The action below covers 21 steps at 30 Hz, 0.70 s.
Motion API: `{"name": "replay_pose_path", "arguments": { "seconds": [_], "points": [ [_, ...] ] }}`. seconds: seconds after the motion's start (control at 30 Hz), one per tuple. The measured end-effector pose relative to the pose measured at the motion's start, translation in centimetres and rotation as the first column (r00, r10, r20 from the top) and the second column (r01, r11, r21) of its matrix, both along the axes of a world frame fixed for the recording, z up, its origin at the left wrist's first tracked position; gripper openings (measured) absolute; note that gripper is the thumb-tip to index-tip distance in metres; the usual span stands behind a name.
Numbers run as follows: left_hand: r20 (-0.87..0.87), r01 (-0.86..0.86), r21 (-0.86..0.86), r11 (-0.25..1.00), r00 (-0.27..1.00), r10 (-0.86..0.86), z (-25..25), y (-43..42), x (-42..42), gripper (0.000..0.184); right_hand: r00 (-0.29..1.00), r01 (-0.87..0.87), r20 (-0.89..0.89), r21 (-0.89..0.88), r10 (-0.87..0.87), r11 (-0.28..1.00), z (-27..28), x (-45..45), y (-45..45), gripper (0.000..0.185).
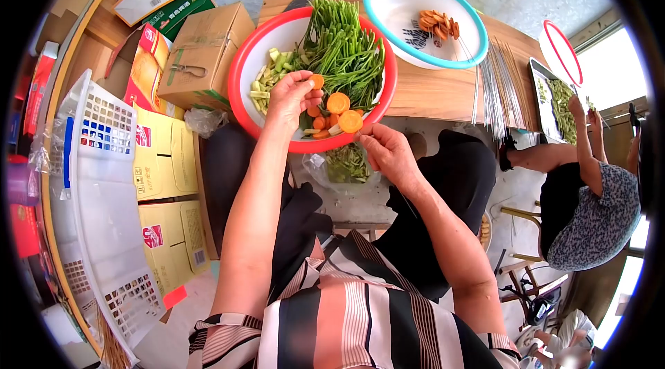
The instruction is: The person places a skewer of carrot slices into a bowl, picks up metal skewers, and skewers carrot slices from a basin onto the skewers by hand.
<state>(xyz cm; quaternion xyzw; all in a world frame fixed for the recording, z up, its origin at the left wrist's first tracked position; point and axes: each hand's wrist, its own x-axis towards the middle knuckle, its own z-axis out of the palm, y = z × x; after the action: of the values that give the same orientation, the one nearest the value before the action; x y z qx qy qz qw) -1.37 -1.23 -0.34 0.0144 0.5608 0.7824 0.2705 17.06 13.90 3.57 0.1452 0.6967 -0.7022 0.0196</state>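
Observation:
A white basin with a red rim (pixel 242 102) holds long green stalks (pixel 343 47), pale green chopped pieces (pixel 269 77) and orange carrot slices (pixel 338 102). Over its middle, my left hand (pixel 292 95) pinches a carrot slice (pixel 317 82) between thumb and fingers. At the basin's lower right edge, my right hand (pixel 388 153) is closed near another carrot slice (pixel 350 121), which seems to sit on the end of a thin skewer in that hand. The skewer is mostly hidden by the fingers.
A blue-rimmed basin (pixel 388 23) with skewered slices (pixel 438 25) stands on the wooden table (pixel 422 95), beside many thin skewers (pixel 500 88). Cartons (pixel 201 57) and a white plastic basket (pixel 104 210) are at left. Another person (pixel 589 210) works at a tray (pixel 544 102) at right.

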Motion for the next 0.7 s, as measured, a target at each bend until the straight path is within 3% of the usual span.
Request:
{"name": "replay_pose_path", "arguments": {
  "seconds": [0.7],
  "points": [
    [0.026,0.008,0.076,0.997,1.000,-0.010,0.51,0.20,0.39,0.018,1.000,0.002,0.012,0.023,-0.002,1.000,0.48,-0.31,-0.33,0.014]
  ]
}}
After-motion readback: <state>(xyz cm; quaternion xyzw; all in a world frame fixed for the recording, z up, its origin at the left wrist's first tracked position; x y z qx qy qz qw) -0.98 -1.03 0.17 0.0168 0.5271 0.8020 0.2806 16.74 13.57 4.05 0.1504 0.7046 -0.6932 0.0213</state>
